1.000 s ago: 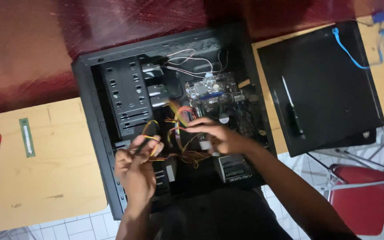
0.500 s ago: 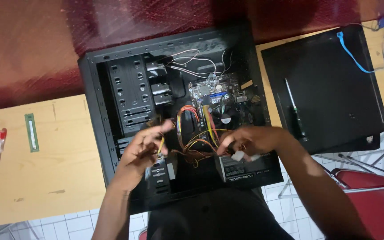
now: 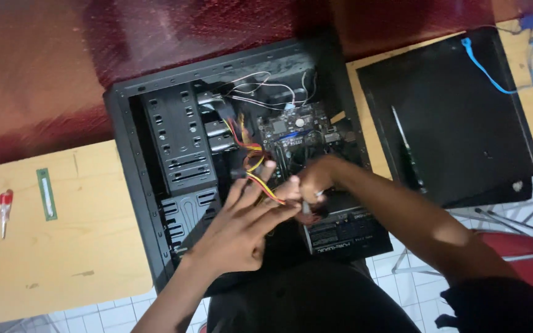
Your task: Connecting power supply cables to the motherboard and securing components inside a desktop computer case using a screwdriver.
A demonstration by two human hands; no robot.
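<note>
An open black computer case lies on its side across a wooden table. Inside it are a drive cage, a small motherboard and a power supply at the near edge. A bundle of yellow, red and orange power cables runs from the drive cage toward my hands. My left hand rests flat over the cables, fingers stretched out. My right hand is closed around the cable ends just above the power supply; what its fingers pinch is hidden.
The case's black side panel lies to the right with a dark screwdriver and a blue cable on it. A red-handled screwdriver and a green strip lie on the table at left. A red chair stands at right.
Both hands have come together over the cables near the power supply. My left hand has spread its fingers flat, and my right hand has moved left to meet it.
</note>
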